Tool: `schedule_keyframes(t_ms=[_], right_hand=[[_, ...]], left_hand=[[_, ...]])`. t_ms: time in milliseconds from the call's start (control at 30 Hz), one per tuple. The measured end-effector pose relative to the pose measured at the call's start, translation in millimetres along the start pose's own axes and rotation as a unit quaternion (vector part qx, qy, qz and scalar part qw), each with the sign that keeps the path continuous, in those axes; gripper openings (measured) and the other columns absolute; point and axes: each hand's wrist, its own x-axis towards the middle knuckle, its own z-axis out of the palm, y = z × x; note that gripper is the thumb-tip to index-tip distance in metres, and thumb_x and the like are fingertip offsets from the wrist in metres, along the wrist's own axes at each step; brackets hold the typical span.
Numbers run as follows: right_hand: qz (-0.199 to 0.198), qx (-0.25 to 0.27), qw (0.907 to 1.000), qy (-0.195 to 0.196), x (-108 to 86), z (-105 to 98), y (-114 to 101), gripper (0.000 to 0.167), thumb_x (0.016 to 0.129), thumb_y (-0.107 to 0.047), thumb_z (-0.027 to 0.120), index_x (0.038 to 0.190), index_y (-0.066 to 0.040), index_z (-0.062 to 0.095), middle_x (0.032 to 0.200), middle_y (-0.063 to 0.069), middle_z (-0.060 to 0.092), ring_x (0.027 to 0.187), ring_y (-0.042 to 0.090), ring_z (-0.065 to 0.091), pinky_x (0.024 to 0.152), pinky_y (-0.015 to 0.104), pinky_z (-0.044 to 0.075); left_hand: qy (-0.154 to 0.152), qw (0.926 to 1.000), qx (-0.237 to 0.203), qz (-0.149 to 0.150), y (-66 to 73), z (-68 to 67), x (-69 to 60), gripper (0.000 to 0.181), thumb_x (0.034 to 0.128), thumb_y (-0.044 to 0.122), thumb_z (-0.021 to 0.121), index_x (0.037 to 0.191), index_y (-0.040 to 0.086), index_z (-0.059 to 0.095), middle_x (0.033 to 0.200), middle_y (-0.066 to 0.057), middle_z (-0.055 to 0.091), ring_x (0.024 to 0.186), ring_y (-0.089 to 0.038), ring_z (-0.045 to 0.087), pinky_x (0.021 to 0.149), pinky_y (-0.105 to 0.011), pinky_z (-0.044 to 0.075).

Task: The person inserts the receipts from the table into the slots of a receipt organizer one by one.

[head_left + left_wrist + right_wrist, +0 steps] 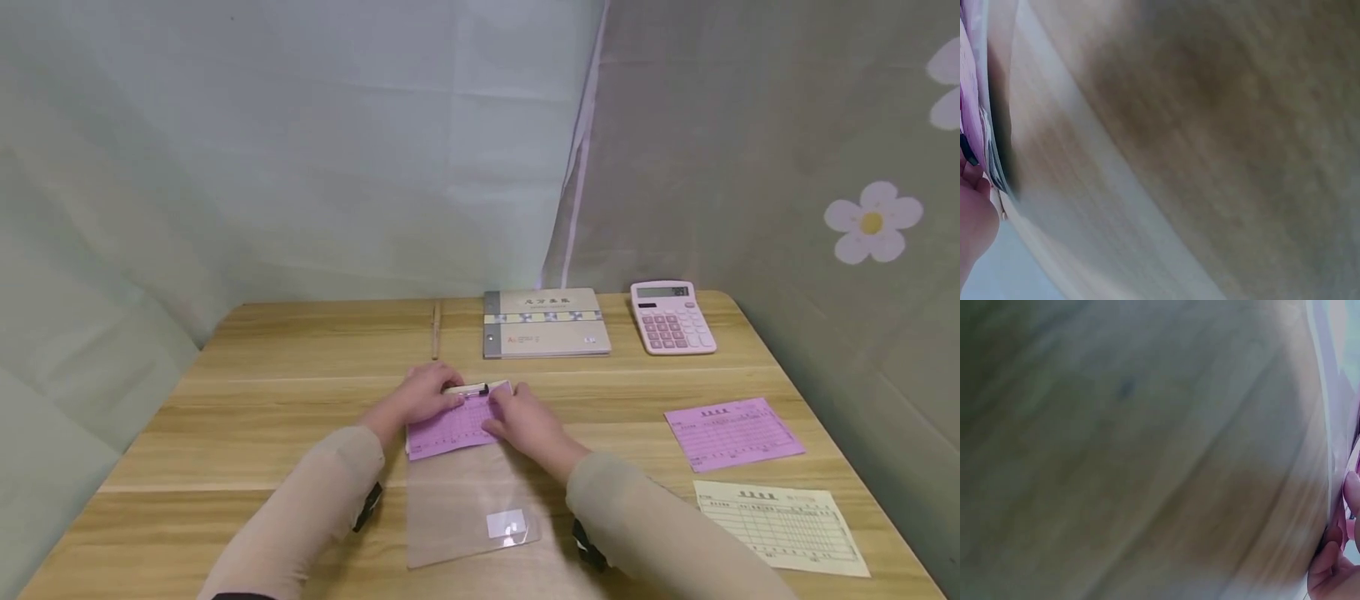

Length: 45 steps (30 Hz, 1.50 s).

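Note:
A clear clipboard (450,517) lies in front of me, with a white label near its lower right corner. A purple printed form (446,437) lies over paler sheets at its top, beneath the metal clip (474,391) with a black end. My left hand (427,393) grips the board's upper left corner, thumb near the clip. At the form's right side, my right hand (528,423) pinches its edge with thumb and fingers. The left wrist view shows sheet edges (991,150) beside the fingers. Part of the right-hand fingers is cut off in the right wrist view.
At right lie a loose purple form (735,435) and a yellow form (783,529). Along the back are a wooden stick-like pen (436,329), a beige account book (547,325) and a pink calculator (672,318). Curtains hang behind the wooden table (300,400).

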Motion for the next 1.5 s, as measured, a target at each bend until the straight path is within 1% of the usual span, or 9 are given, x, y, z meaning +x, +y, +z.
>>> schedule_keyframes(t_ms=[233, 400, 600, 733, 900, 1067, 1133, 1367, 1500], right_hand=[[0.02, 0.0, 0.9998, -0.003, 0.8, -2.9, -0.1, 0.052, 0.082, -0.04, 0.07, 0.118, -0.006, 0.055, 0.096, 0.016, 0.052, 0.073, 0.022, 0.054, 0.064, 0.036, 0.051], [0.026, -0.005, 0.9997, -0.003, 1.0, -3.0, -0.5, 0.056, 0.082, -0.041, 0.07, 0.122, -0.006, 0.054, 0.098, 0.018, 0.053, 0.074, 0.024, 0.056, 0.065, 0.038, 0.051], [0.032, -0.007, 0.9994, -0.015, 1.2, -3.3, -1.1, 0.057, 0.082, -0.042, 0.069, 0.123, -0.005, 0.055, 0.097, 0.017, 0.053, 0.074, 0.022, 0.055, 0.066, 0.038, 0.051], [0.022, -0.003, 0.9995, -0.022, 1.5, -3.8, -0.6, 0.055, 0.083, -0.041, 0.069, 0.122, -0.005, 0.055, 0.094, 0.014, 0.054, 0.073, 0.021, 0.054, 0.067, 0.037, 0.05], [0.004, 0.003, 0.9996, -0.028, 2.2, -4.4, -0.5, 0.056, 0.082, -0.041, 0.07, 0.123, -0.006, 0.055, 0.093, 0.013, 0.054, 0.074, 0.021, 0.054, 0.068, 0.038, 0.05], [0.008, 0.004, 0.9997, -0.025, 3.7, -4.1, -1.4, 0.058, 0.083, -0.042, 0.068, 0.125, -0.005, 0.054, 0.095, 0.014, 0.056, 0.077, 0.022, 0.055, 0.07, 0.038, 0.05], [0.013, 0.001, 0.9996, -0.025, 4.0, -4.1, -2.0, 0.059, 0.084, -0.042, 0.067, 0.126, -0.004, 0.054, 0.096, 0.015, 0.056, 0.078, 0.023, 0.056, 0.071, 0.039, 0.051], [0.034, -0.009, 0.9991, -0.024, 4.1, -4.2, -2.5, 0.062, 0.086, -0.044, 0.063, 0.13, -0.003, 0.051, 0.107, 0.023, 0.056, 0.087, 0.032, 0.059, 0.077, 0.045, 0.051], [0.03, -0.006, 0.9993, -0.02, 3.1, -3.3, -2.1, 0.061, 0.086, -0.045, 0.063, 0.13, -0.004, 0.051, 0.107, 0.023, 0.056, 0.086, 0.032, 0.059, 0.077, 0.045, 0.051]], left_hand=[[0.004, 1.0, 0.002, 0.0, 1.3, 1.0, 1.6, 0.027, 0.0865, 0.029, 0.066, 0.108, 0.012, 0.064, 0.115, -0.007, 0.059, 0.113, -0.028, 0.05, 0.101, -0.048, 0.026], [0.007, 0.9999, 0.006, -0.007, 1.9, 3.0, 2.0, 0.026, 0.0861, 0.028, 0.066, 0.107, 0.013, 0.064, 0.116, -0.007, 0.059, 0.114, -0.028, 0.049, 0.101, -0.047, 0.025], [0.005, 0.9997, 0.018, -0.014, 2.0, 5.3, 0.9, 0.027, 0.0862, 0.03, 0.066, 0.108, 0.014, 0.064, 0.116, -0.006, 0.058, 0.113, -0.027, 0.049, 0.099, -0.045, 0.026], [0.005, 0.9998, 0.019, -0.007, 1.2, 4.8, 0.6, 0.026, 0.0867, 0.029, 0.065, 0.108, 0.014, 0.064, 0.115, -0.006, 0.058, 0.112, -0.027, 0.05, 0.098, -0.045, 0.027], [-0.002, 0.9998, 0.017, -0.006, 0.1, 1.8, -0.7, 0.026, 0.0869, 0.029, 0.065, 0.108, 0.014, 0.064, 0.115, -0.006, 0.059, 0.111, -0.027, 0.051, 0.097, -0.046, 0.028], [-0.006, 0.9998, 0.016, -0.007, 0.4, 0.2, -1.0, 0.026, 0.0877, 0.028, 0.064, 0.108, 0.013, 0.064, 0.115, -0.007, 0.059, 0.112, -0.027, 0.051, 0.098, -0.047, 0.027], [-0.004, 0.9998, 0.019, -0.007, 0.9, 0.5, -0.7, 0.025, 0.0879, 0.029, 0.064, 0.108, 0.013, 0.064, 0.114, -0.006, 0.059, 0.112, -0.027, 0.051, 0.098, -0.047, 0.027], [0.012, 0.9997, 0.023, -0.002, 4.8, 2.5, -0.4, 0.026, 0.0872, 0.028, 0.065, 0.107, 0.012, 0.064, 0.109, -0.005, 0.059, 0.109, -0.027, 0.052, 0.098, -0.046, 0.028], [0.018, 0.9993, 0.032, -0.004, 5.3, 4.3, -2.0, 0.024, 0.0866, 0.028, 0.066, 0.105, 0.013, 0.065, 0.108, -0.005, 0.059, 0.109, -0.027, 0.051, 0.099, -0.047, 0.027]])
